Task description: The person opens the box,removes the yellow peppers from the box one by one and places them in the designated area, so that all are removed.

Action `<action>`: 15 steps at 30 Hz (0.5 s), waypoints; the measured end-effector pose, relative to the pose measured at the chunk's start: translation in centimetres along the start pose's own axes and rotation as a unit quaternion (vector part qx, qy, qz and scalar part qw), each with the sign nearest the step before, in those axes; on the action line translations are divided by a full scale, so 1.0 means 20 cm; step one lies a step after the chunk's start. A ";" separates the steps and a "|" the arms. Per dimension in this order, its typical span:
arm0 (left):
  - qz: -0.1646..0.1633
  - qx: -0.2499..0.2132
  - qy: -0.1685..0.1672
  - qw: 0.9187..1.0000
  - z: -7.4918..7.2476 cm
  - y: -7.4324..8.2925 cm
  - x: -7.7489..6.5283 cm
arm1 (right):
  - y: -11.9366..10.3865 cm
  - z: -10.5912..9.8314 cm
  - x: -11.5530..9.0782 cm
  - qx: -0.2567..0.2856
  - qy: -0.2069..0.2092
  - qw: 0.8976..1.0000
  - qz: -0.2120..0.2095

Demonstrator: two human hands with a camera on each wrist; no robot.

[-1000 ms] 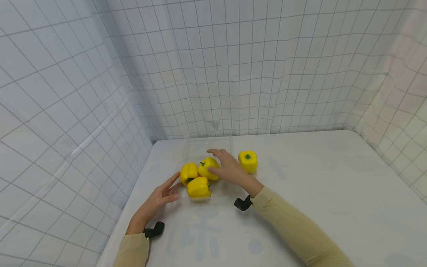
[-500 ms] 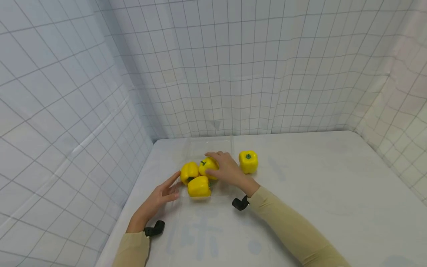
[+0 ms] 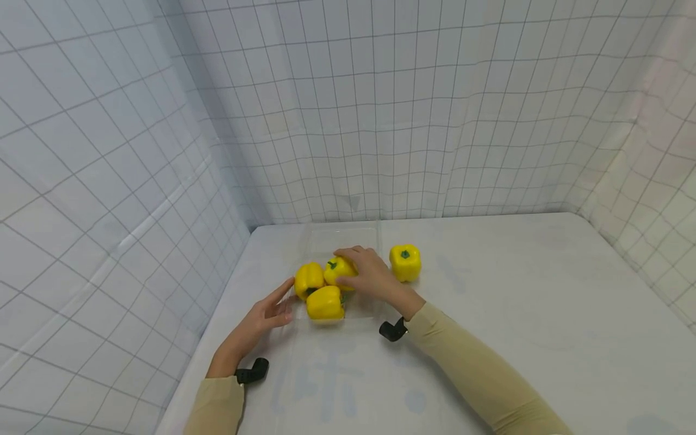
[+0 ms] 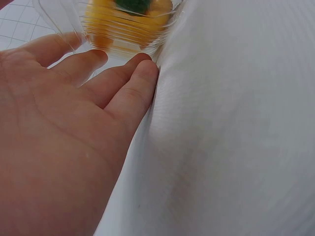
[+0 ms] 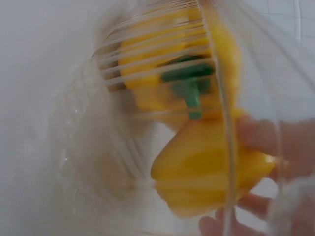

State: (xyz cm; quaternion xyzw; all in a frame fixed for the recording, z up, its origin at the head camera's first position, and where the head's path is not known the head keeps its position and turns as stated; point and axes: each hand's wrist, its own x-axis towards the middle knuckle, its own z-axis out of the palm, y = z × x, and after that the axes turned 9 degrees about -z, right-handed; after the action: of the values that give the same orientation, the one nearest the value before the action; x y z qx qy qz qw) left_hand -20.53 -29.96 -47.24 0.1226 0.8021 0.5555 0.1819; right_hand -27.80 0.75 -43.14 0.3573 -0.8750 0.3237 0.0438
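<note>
A clear plastic container (image 3: 364, 240) holds three yellow bell peppers with green stems. My right hand (image 3: 375, 278) reaches into it and grips the right-hand bell pepper (image 3: 335, 275), thumb on the near side and fingers over the far side. In the right wrist view that bell pepper (image 5: 202, 167) shows through the ribbed clear wall. Another bell pepper (image 3: 308, 279) lies to its left, and a third bell pepper (image 3: 325, 304) lies on its side in front. My left hand (image 3: 255, 326) has its extended fingers against the container's left wall; the left wrist view shows those fingers (image 4: 130, 93).
One more yellow bell pepper (image 3: 405, 263) stands on the white table (image 3: 516, 290) just right of the container, stem up. Grid-patterned white curtains (image 3: 353, 121) close off the back and both sides. Each wrist carries a small black camera.
My right hand has shifted slightly left and its fingers have closed onto the bell pepper. The left hand stays in place, as do the other peppers.
</note>
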 end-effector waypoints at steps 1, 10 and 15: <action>0.000 -0.001 0.001 1.000 0.00 0.00 0.00 | 0.00 0.00 0.00 0.000 0.002 1.000 -0.003; 0.002 -0.004 0.001 1.000 0.00 -0.01 0.00 | -0.02 -0.03 -0.01 0.007 0.018 1.000 -0.015; 0.005 -0.006 -0.002 1.000 0.00 0.00 0.00 | -0.03 -0.04 -0.01 -0.003 0.032 0.999 -0.020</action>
State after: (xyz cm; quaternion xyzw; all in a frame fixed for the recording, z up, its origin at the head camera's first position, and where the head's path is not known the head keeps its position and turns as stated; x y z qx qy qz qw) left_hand -20.56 -29.97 -47.24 0.1266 0.7977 0.5610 0.1814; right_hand -27.27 1.04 -42.23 0.3643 -0.8666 0.3317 0.0789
